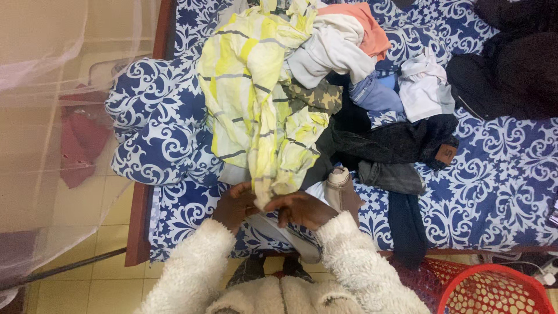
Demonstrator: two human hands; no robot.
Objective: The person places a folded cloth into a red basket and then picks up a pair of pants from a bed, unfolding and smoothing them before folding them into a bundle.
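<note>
The bedsheet (pixel 494 168) is deep blue with white swirling scrolls; the garment (pixel 256 99) at the left of the heap is pale yellow with white and thin grey stripes; far off lies an orange cloth (pixel 369 29); the basket (pixel 494 291) near right is red; the sleeves (pixel 192 267) are cream fleece

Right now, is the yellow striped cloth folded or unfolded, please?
Unfolded: the yellow striped cloth lies crumpled over the clothes pile, both hands gripping its end.
</note>
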